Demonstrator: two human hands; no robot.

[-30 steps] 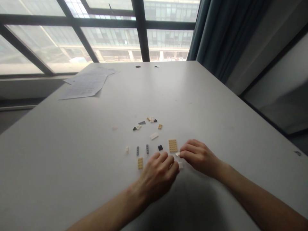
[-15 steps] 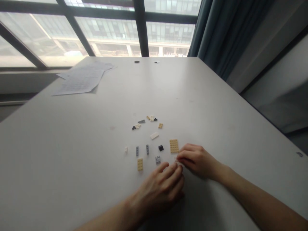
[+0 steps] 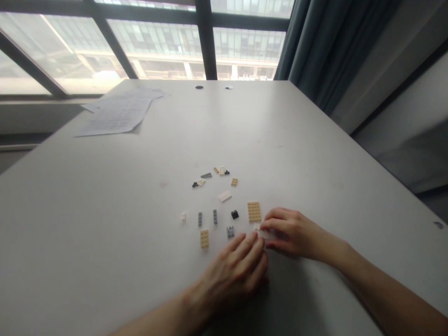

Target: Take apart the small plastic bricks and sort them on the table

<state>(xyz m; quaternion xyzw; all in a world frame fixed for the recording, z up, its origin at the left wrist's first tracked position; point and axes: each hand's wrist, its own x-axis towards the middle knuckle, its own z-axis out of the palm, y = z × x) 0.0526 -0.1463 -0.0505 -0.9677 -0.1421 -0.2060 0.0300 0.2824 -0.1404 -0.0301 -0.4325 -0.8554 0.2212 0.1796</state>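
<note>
A small white piece (image 3: 259, 227) is pinched in the curled fingertips of the right hand (image 3: 292, 232), low on the grey table (image 3: 105, 210) and just in front of the person. The left hand (image 3: 238, 270) is laid palm down with its fingers stretched and close together, and its fingertips are brought against the same white piece from 7 o'clock; whether anything is gripped by it cannot be told. A tan plate (image 3: 254, 211) is seen just at 11 o'clock of the right hand's fingertips, nearly touching them. At 9 o'clock of that plate a black piece (image 3: 234, 214) is found, and below it a small grey piece (image 3: 230, 231), close to the left fingertips. Further toward 9 o'clock, 2 grey bars (image 3: 200, 219) are set side by side, with a smaller tan plate (image 3: 204, 238) under them. A white plate (image 3: 225, 196) is placed at 12 o'clock of these, and a cluster of mixed bits (image 3: 210, 176) beyond it. Sheets of paper (image 3: 117, 114) are spread at the table's far 10 o'clock corner.
</note>
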